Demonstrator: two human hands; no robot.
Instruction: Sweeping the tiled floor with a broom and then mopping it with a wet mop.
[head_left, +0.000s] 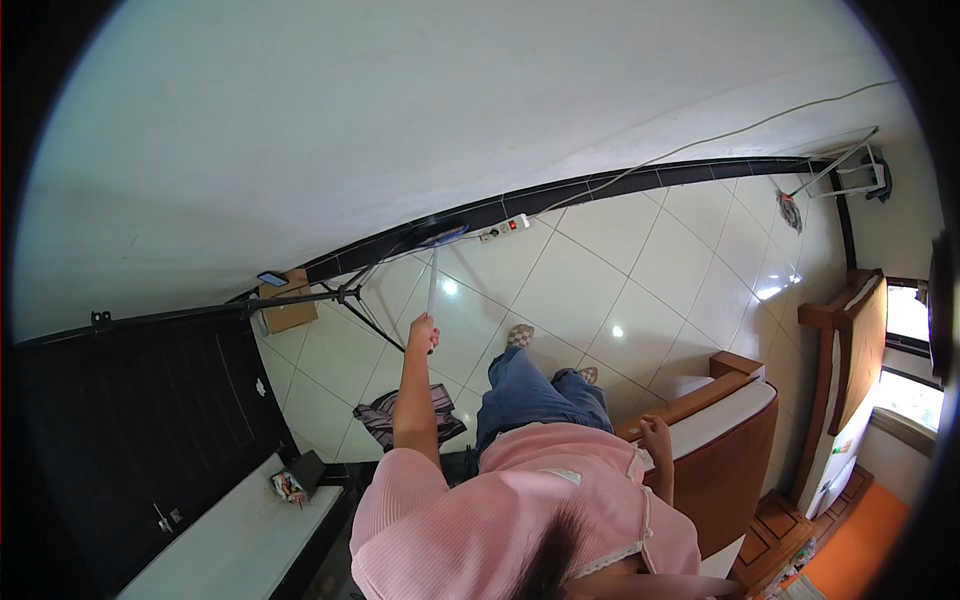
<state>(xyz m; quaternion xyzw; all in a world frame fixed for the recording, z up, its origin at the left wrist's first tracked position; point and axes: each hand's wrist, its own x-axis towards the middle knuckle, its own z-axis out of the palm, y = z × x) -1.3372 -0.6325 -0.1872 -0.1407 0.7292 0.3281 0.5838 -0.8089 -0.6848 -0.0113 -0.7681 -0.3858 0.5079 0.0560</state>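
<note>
My left hand is closed around the pale handle of a long-handled broom or similar floor tool. Its blue, blurred head lies by the black skirting, close to a white power strip. Bent fingers show on my right hand, which hangs beside the wooden armrest of a cushioned seat; nothing is seen in it. On the tiles below my left forearm rests a dark striped cloth.
A black tripod stand rises at the left, near a cardboard box with a phone by it. A cable runs along the wall. A mop leans far right. A dark door stands left.
</note>
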